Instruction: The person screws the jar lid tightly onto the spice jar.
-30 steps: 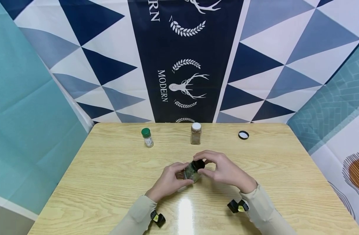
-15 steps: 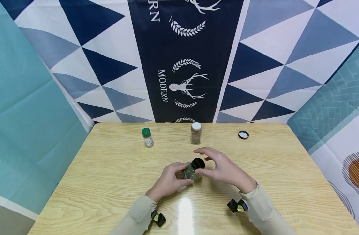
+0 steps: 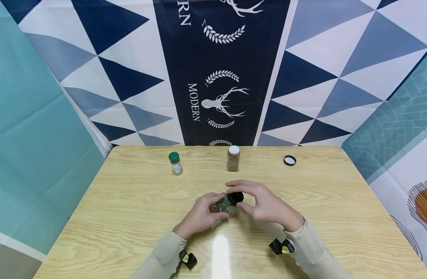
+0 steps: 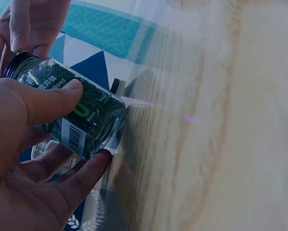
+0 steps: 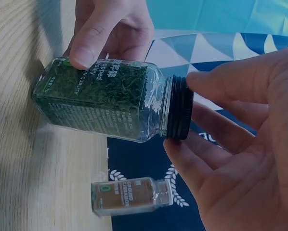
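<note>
“Blue and white triangles pattern the wall cloth at the upper part of the head view, and a pale wood surface fills the lower part. Where on it is the jar of green flakes?”

“Lower middle of that frame, between the left hand and the right hand.”

“Which of them is nearer?”

“Neither; both touch it. The left hand grips the glass body, its thumb across the label. The right hand has its thumb and one of its fingers pinching the black cap from opposite edges.”

“And the long axis?”

“It runs from the base, at lower left in the head view, to the cap, at upper right. So the cap end points towards the right fingers and the body lies in the left hand's hold. The base faces the surface; I can't tell whether it touches.”

“Is the cap fully seated?”

“It's on the neck, but I can't tell how far down.”

“Anything behind?”

“A green-capped jar left of centre, a white-capped jar near the middle, and a black-rimmed lid to the right.”
</note>
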`<state>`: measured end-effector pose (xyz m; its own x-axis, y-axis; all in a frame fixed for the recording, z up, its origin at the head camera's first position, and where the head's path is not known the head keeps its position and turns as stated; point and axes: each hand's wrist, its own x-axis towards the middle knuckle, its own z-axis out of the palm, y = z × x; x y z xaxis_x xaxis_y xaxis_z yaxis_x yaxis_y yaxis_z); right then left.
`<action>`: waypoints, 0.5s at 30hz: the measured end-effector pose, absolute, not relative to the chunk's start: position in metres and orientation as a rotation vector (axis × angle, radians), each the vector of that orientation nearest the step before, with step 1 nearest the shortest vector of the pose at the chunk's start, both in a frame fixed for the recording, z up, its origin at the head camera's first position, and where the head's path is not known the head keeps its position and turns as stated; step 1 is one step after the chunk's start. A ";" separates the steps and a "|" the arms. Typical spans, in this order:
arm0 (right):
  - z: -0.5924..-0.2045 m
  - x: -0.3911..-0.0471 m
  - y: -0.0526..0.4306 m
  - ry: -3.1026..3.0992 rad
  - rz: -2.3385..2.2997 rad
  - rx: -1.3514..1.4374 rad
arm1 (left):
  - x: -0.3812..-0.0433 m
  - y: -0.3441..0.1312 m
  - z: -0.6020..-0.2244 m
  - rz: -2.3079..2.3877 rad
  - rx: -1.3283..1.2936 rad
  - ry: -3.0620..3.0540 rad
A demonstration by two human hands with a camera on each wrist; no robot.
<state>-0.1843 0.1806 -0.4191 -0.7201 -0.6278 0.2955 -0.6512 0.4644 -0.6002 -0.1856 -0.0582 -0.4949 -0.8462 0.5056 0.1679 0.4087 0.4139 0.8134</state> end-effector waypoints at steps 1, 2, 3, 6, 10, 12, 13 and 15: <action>-0.419 -0.184 0.181 -2.662 1.114 1.165 | -0.186 -0.058 -0.495 1.420 0.829 2.552; -0.419 -0.184 0.181 -2.667 1.111 1.163 | -0.186 -0.058 -0.495 1.417 0.827 2.551; -0.419 -0.184 0.181 -2.670 1.108 1.163 | -0.186 -0.058 -0.495 1.413 0.824 2.552; -0.420 -0.184 0.181 -2.674 1.100 1.164 | -0.185 -0.058 -0.494 1.405 0.809 2.555; -0.420 -0.185 0.181 -2.665 1.081 1.160 | -0.185 -0.058 -0.494 1.404 0.801 2.557; -0.420 -0.185 0.181 -2.661 1.069 1.153 | -0.186 -0.057 -0.495 1.408 0.798 2.556; -0.420 -0.185 0.181 -2.660 1.063 1.147 | -0.186 -0.057 -0.495 1.410 0.800 2.557; -0.420 -0.186 0.181 -2.659 1.059 1.137 | -0.186 -0.057 -0.496 1.415 0.800 2.558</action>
